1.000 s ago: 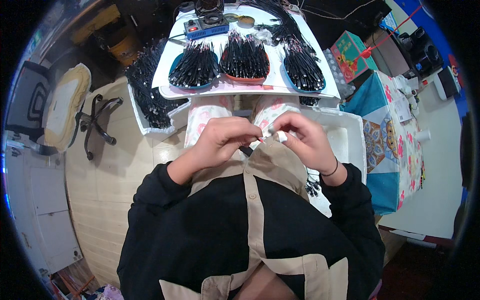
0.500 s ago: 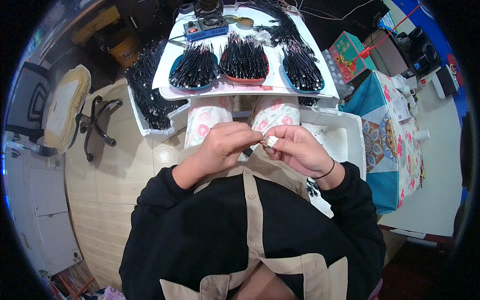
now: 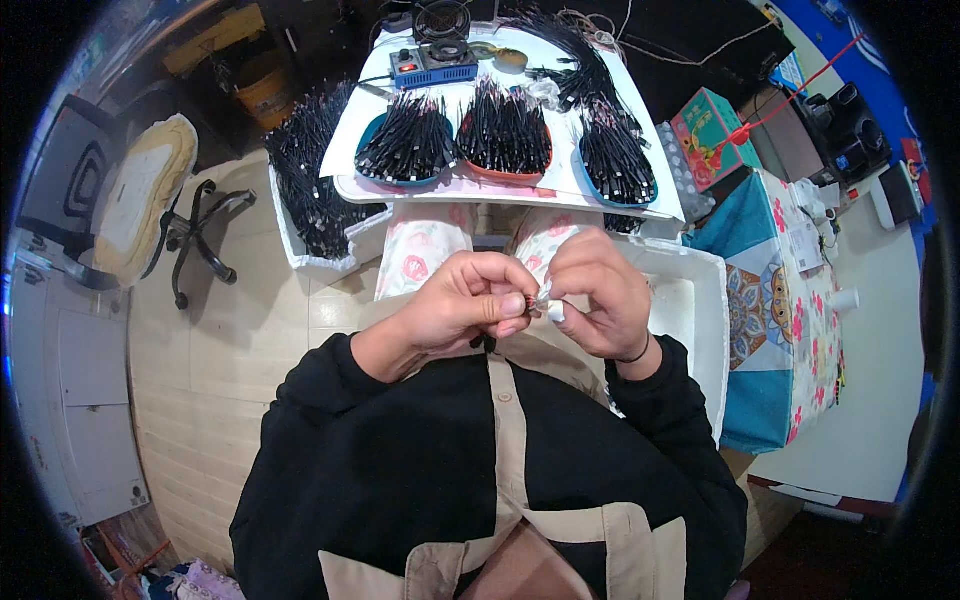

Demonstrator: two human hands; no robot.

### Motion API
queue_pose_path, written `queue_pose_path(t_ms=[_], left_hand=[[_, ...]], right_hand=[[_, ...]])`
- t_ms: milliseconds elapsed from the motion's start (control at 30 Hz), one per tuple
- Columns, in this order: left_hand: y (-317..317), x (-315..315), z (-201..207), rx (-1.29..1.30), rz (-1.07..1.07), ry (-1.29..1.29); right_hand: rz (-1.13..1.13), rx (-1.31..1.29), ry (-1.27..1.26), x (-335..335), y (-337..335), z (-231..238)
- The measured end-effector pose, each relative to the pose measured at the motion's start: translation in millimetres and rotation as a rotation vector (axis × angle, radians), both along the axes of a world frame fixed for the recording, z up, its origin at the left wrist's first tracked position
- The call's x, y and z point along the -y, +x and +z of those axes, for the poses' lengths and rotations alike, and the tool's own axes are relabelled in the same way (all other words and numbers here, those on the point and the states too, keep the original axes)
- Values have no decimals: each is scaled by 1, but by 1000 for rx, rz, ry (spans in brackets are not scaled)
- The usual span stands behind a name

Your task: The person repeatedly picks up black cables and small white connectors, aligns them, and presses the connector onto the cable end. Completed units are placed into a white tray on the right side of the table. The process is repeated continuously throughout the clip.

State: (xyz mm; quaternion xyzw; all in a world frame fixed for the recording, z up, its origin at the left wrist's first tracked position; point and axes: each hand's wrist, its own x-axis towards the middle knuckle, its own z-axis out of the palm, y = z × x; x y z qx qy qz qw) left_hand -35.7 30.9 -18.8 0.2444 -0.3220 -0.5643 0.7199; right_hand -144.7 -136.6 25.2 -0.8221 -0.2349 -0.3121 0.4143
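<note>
A tiled floor (image 3: pixel 210 340) is seen, with a white bench (image 3: pixel 440 188) ahead of the seated person. On the bench three trays are set side by side, each piled with short black cables: a blue one at left (image 3: pixel 405 140), a red one in the middle (image 3: pixel 503 130), a blue one at right (image 3: pixel 618 158). A blue control box (image 3: pixel 432 66) stands behind them. A white bin (image 3: pixel 318 205) of more cables is placed on the floor left of the bench, and a white foam box (image 3: pixel 690 320) at the person's right, both apparently kept within arm's reach.

Both hands are raised together over the lap, close to the chest, presumably so that fine work can be viewed closely. The left hand (image 3: pixel 462 310) is curled, thumb and fingertips pinched narrow. The right hand (image 3: pixel 598 295) is likewise closed, pinching a small white piece (image 3: pixel 548 305) held between the two hands, touching both.

The piece is too small for its long axis to be settled; it appears to lie roughly across, from one hand to the other. Whether a cable is attached cannot be told.
</note>
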Motion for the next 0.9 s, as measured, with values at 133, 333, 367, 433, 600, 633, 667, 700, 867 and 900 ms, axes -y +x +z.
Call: queue_pose_path(t_ms=[133, 333, 367, 433, 600, 633, 667, 700, 867, 900], left_hand=[[5, -2, 4, 216, 131, 93], [23, 7, 8, 341, 166, 147], [25, 10, 9, 346, 160, 146], [34, 16, 13, 346, 138, 160], [59, 40, 38, 352, 43, 204], [64, 46, 46, 374, 50, 280], [71, 51, 57, 384, 54, 338], [85, 57, 70, 515, 51, 347], [159, 122, 129, 949, 518, 347], [178, 144, 139, 1242, 532, 394]], right_hand=[[41, -141, 267, -1, 3, -15], [0, -188, 206, 15, 12, -15], [-50, -192, 151, 18, 13, -13], [-44, -160, 165, 22, 21, -13], [-68, -189, 319, 37, 41, -14], [-70, -184, 390, 42, 44, -15], [-70, -179, 461, 48, 49, -16], [-69, -173, 530, 55, 53, -18], [45, -395, 356, 90, 71, -42], [70, -432, 292, 99, 77, -49]])
